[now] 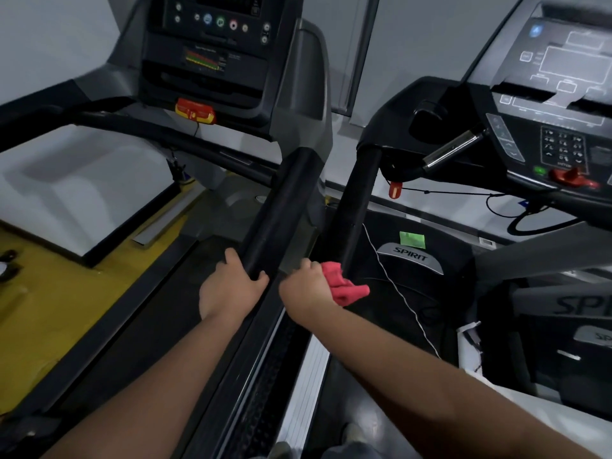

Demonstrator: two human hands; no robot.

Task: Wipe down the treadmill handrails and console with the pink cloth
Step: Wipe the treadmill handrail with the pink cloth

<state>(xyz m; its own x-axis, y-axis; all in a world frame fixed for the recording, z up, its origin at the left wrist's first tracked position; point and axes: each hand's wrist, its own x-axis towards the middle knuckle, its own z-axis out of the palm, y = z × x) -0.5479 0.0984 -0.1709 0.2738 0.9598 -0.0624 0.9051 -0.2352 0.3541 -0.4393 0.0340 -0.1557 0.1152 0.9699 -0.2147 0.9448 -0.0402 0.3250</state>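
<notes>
The left hand [231, 288] grips the lower end of a black padded handrail [276, 207]. Just beside it, the right hand [306, 286] clutches the bunched pink cloth [344, 283] against the neighbouring black handrail [359, 197]. Beyond stand the dark button-studded console [215, 44] and a grey keypad console [549, 101].

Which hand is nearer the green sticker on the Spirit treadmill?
Right. The right hand, holding the pink cloth, is down-left of the green sticker in the view; the left hand is farther left, gripping the other treadmill's handrail at its end.
</notes>
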